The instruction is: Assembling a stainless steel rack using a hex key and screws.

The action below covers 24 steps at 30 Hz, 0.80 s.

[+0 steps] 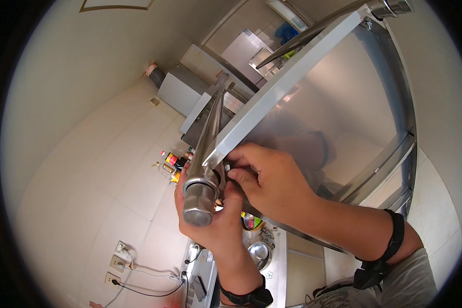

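A stainless-steel frame with a shiny flat panel (339,97) and a pale grey edge strip (287,82) is tilted up in front of me. A round metal tube (210,131) runs along its left side and ends in a capped foot (198,203) that points toward me. My left hand (213,226) is wrapped around this tube just behind the foot, fingers on the far side. My right hand (272,177) is pinched at the panel's near corner, beside the tube. Something small and silvery shows at its fingertips; its kind is too small to tell.
Below lies a counter with a metal bowl (260,252) and a dark phone (198,288). Bottles (174,160) stand by the tiled wall, with wall sockets (116,263) and trailing cables nearer. A second tube foot (390,7) sticks out at upper right. Grey cabinets (182,91) are farther off.
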Available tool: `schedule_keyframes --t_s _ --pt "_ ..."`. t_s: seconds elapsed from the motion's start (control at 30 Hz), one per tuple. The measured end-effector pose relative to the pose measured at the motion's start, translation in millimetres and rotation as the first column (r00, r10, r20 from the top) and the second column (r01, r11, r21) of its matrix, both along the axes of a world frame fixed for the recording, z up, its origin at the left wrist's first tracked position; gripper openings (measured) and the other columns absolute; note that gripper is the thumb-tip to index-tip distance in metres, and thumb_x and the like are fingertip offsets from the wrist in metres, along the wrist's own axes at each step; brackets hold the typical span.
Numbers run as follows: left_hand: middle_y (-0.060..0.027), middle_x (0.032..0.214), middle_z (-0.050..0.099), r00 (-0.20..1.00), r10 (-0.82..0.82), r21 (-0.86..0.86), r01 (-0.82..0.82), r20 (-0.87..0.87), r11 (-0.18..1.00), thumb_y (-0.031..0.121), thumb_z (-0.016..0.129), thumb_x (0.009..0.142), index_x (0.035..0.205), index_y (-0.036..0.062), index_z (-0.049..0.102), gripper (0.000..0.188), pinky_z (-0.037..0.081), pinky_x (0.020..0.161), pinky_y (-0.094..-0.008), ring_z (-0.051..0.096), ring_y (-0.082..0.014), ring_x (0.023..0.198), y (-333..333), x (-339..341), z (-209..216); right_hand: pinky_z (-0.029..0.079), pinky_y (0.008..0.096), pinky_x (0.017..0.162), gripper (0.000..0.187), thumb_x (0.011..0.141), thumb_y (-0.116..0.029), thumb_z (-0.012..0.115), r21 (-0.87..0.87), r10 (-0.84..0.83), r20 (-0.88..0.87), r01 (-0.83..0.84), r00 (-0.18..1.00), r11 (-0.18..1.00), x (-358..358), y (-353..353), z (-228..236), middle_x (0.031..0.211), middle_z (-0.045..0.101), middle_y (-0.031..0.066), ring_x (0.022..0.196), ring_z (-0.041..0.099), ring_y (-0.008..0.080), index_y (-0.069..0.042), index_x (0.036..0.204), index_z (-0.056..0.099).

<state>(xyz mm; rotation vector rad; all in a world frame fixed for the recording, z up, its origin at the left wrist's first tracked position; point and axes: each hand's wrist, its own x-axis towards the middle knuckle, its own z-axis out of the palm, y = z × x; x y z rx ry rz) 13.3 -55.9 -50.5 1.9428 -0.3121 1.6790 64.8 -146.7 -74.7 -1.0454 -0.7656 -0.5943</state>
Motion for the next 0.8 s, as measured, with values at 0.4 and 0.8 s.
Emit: schedule_keyframes --t_s 0.4,0.8 --pt "-0.0132 0.102 0.061 0.999 -0.041 -0.009 0.041 -0.009 0.999 0.001 0.072 0.058 0.113 -0.0070 0.051 0.059 0.049 0.075 -0.0271 0.061 -0.0170 0.085 -2.5 -3.2 -0.5 0.042 0.0263 0.046 0.020 0.088 -0.013 0.049 -0.028 0.611 -0.504 -0.719 0.610 0.694 0.8 -31.5 24.5 0.067 0.059 0.0101 0.047 0.052 0.0155 0.004 0.087 0.058" --pt "-0.0136 0.101 0.061 1.000 0.031 -0.003 -0.031 0.002 0.999 0.001 0.071 0.057 0.113 -0.0065 0.052 0.060 0.049 0.075 -0.0270 0.061 -0.0172 0.086 -1.7 -5.4 -2.0 0.043 0.0236 0.048 0.014 0.086 -0.005 0.050 -0.013 0.033 0.002 -0.033 0.999 0.999 -5.6 -6.6 4.5 0.070 0.060 0.0071 0.052 0.052 0.0081 0.004 0.091 0.058"
